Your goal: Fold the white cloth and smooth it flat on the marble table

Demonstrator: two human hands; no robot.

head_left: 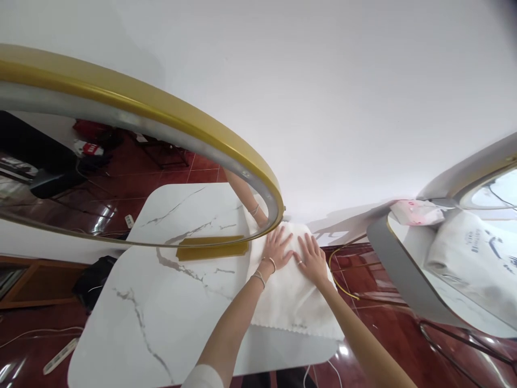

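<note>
Pressing palm-down on a white cloth (278, 307), both hands have their fingers spread and grip nothing; the left hand (276, 249) and right hand (313, 261) lie side by side toward its far edge, thumbs close together. The cloth is at the right end of the marbled worktop (194, 323), next to the gold base (212, 251) of a mirror (202, 124). It looks mostly spread out already, with shallow creases left near the hands. The right forearm covers part of its right edge, and whether it is folded in layers cannot be told. A faint mark near its scalloped hem is unreadable; the mirror is cut off at the left.
</note>
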